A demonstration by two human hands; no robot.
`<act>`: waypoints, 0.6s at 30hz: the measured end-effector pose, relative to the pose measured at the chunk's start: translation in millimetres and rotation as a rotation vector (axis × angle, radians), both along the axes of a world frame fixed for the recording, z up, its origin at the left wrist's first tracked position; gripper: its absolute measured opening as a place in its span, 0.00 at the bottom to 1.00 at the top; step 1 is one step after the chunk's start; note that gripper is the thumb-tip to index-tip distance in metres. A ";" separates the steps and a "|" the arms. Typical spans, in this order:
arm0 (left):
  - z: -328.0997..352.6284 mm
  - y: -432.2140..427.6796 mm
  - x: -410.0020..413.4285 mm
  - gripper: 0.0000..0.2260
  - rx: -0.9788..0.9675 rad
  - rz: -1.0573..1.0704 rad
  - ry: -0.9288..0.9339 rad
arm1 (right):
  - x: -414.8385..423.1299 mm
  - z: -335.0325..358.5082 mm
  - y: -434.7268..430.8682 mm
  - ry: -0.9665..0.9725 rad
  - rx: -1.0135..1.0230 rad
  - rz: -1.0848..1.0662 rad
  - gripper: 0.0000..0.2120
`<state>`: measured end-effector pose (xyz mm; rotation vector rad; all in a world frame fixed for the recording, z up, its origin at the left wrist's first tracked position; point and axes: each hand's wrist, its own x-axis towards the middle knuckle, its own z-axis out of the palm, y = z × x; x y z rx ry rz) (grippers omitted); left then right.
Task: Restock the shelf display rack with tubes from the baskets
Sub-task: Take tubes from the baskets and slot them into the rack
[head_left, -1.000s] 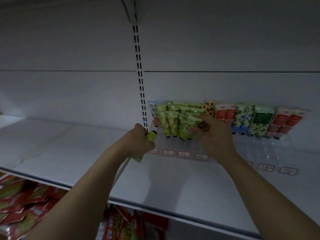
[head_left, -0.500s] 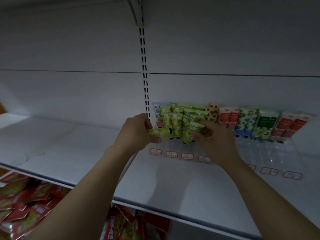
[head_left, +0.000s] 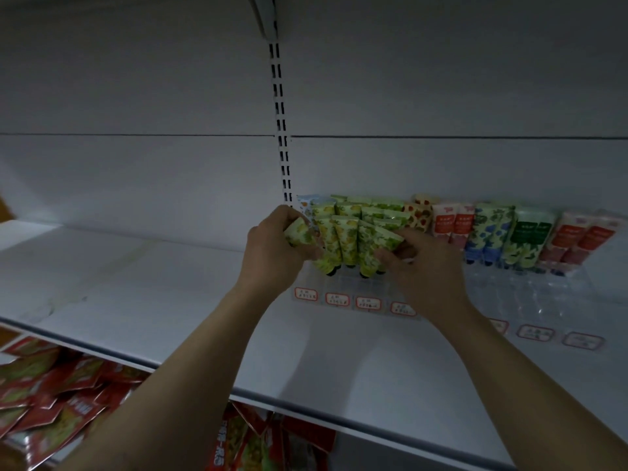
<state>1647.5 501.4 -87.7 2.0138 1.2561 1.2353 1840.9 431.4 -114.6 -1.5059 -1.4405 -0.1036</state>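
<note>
Both arms reach up to the white shelf (head_left: 136,300), where a clear display rack (head_left: 543,294) stands against the back wall. The left hand (head_left: 272,246) has its fingers (head_left: 307,254) wrapped round a yellow-green tube (head_left: 299,232), held tilted at the rack's left end, just beside the front row of green tubes (head_left: 343,239) standing cap-down. The right hand (head_left: 428,266) pinches the upper end of a leaning tube (head_left: 382,237) in that row, thumb under and fingers curled over it. Red, blue and dark green tubes (head_left: 492,232) fill the rack further right. Price labels (head_left: 336,299) line its front edge. Red packets (head_left: 51,385) lie on the shelf below.
</note>
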 end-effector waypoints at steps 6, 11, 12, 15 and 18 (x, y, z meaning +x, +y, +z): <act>-4.5 6.6 6.1 0.11 0.030 -0.074 -0.056 | 1.8 2.3 1.7 0.064 0.044 0.006 0.18; -2.2 11.8 8.7 0.10 0.069 -0.069 -0.013 | 2.7 2.6 -0.9 0.071 0.024 0.002 0.17; -2.7 11.4 9.8 0.11 0.081 -0.068 0.012 | 3.2 2.9 -1.4 0.074 0.020 0.001 0.17; -5.8 12.5 11.4 0.10 0.083 -0.038 0.010 | 4.4 4.3 -2.7 0.095 0.015 -0.013 0.18; -8.6 17.9 11.0 0.10 0.074 -0.004 -0.043 | 5.1 6.5 -4.1 0.083 0.024 -0.033 0.17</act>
